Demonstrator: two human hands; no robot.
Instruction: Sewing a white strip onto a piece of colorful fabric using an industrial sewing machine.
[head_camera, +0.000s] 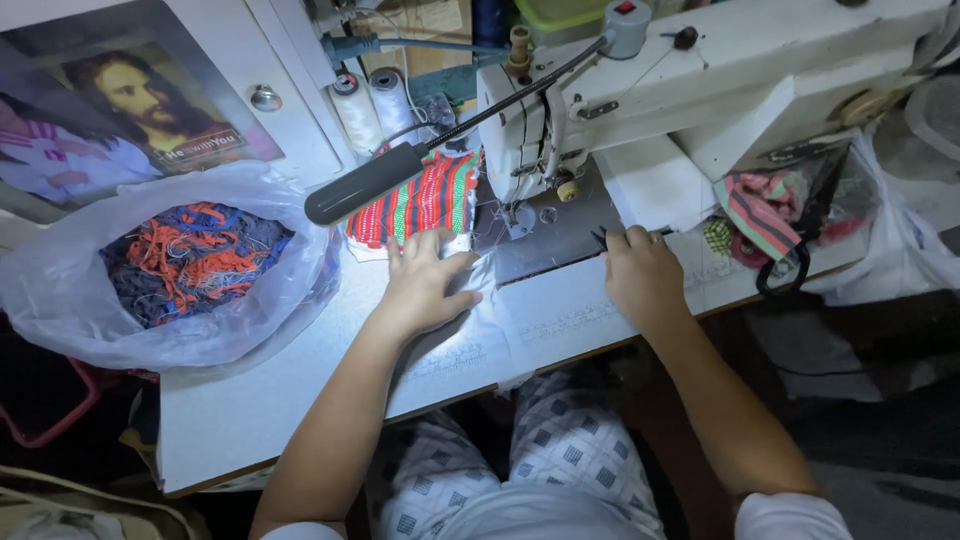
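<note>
A white sewing table (250, 400) is seen from above, with a white sewing machine (700, 90) at the far right. A clear plastic bag (170, 270) of orange and blue thread scraps is set at the left. A striped red-green fabric (420, 200) is laid just left of the needle, under a black lamp head (365, 183). Two white thread spools (375, 105) are stood far behind. The left hand (425, 285) is spread flat, fingers open, pressed on the white cloth (470, 330) near the striped fabric. The right hand (642, 278) is loosely curled on the table right of the needle plate, touching a small dark tool (600, 238); whether it is gripped cannot be told.
</note>
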